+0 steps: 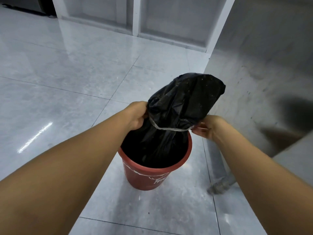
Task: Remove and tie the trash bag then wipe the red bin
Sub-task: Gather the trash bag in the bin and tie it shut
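Observation:
A red bin (149,177) with white markings stands on the tiled floor in front of me. A black trash bag (183,102) rises out of it, its top gathered and bunched above the rim, its lower part still inside the bin. A pale drawstring (169,128) runs across the bag's neck. My left hand (135,116) grips the bag's neck on the left side. My right hand (205,127) pinches the drawstring end and the bag's edge on the right.
A grey wall or cabinet side (254,82) stands close on the right, with a grey rag or mop head (220,185) on the floor at its foot. White-framed panels (135,16) line the far side. Glossy grey floor tiles (59,82) spread to the left.

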The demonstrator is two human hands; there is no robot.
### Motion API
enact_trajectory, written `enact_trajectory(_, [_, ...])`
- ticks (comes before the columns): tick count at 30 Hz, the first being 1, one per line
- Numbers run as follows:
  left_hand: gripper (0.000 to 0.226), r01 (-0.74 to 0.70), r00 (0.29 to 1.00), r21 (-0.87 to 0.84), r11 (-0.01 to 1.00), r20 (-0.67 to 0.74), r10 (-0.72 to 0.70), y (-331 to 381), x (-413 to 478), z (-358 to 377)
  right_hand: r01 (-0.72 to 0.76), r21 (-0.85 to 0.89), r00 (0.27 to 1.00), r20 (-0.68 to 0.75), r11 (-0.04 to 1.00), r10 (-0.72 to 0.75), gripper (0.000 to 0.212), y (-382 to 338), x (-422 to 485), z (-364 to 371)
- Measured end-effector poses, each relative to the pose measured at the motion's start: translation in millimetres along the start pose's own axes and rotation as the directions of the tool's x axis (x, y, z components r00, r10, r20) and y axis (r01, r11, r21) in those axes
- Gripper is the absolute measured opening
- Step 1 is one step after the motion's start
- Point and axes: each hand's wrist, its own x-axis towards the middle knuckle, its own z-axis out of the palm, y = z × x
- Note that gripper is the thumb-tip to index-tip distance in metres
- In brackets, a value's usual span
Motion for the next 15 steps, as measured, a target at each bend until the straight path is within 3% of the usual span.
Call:
enact_trajectory(4, [0.023,0.034,0.995,0.104,0.994,0.088,-0.043,-9,0,4,0.067,-0.012,0.993,0.097,0.998,-0.066,0.025,-7,1,13])
enact_trajectory(9, [0.018,0.030,0.984,0.126,0.992,0.170,-0.051,-14,-5,3,0.068,0.114,0.972,0.216,0.991,-0.092,0.034,0,-7,30])
enact_trajectory(12, [0.017,0.041,0.986,0.066,0.997,0.160,-0.051,-9,-4,3,0.072,0.150,0.971,0.215,0.986,-0.104,0.035,5,-9,35])
enact_trajectory(15, [0.024,0.056,0.965,0.015,0.998,0.255,-0.058,-4,-8,5,0.089,0.081,0.982,0.157,0.993,-0.101,0.029,7,-10,31])
